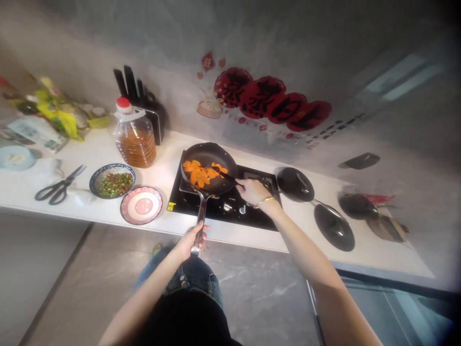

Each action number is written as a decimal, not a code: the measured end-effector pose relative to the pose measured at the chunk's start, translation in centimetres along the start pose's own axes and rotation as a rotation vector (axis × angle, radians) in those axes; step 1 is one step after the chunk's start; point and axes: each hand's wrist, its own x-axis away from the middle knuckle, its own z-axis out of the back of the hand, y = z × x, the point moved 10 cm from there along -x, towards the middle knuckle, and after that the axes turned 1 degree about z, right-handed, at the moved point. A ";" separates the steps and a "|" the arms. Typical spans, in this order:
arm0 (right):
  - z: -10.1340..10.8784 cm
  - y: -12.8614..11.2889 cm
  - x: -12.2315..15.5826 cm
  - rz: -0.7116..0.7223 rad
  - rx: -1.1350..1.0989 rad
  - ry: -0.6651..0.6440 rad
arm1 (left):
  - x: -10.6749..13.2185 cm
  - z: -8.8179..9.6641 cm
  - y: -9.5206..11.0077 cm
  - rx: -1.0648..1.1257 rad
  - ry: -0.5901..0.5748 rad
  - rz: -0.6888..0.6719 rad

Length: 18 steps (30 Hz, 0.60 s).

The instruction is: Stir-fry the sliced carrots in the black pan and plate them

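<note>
At six o'clock of the pan [212,154], the left hand [192,240] is gripping the handle [202,209]; at four, the right hand [254,192] is holding a utensil [226,175]. Inside, toward eight, orange slices [199,176] are lying; strong pushing could spill them.

Kitchen: black stove [216,210] with knobs [227,206], set in pale surface [97,149]; frying pan [221,154], on the stove; knife block [157,120], jug of amber liquid [135,146], patterned bowl [92,186], left of the stove.
</note>
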 end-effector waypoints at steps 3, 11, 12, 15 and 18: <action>1.0 0.4 3.3 0.048 0.078 -0.044 | 0.7 -0.1 0.2 0.029 -0.020 -0.032; -1.4 -5.1 0.5 0.102 0.182 0.020 | 1.4 0.4 0.0 -0.013 -0.005 -0.111; -1.6 -5.1 -0.4 0.065 0.162 0.014 | 1.3 0.4 0.1 -0.017 0.003 -0.114; -1.2 -3.5 -0.9 -0.017 0.096 -0.044 | 1.2 0.4 0.2 -0.023 0.014 -0.134; 1.6 -0.9 1.7 -0.026 0.076 -0.074 | 1.2 0.3 0.3 -0.022 0.014 -0.151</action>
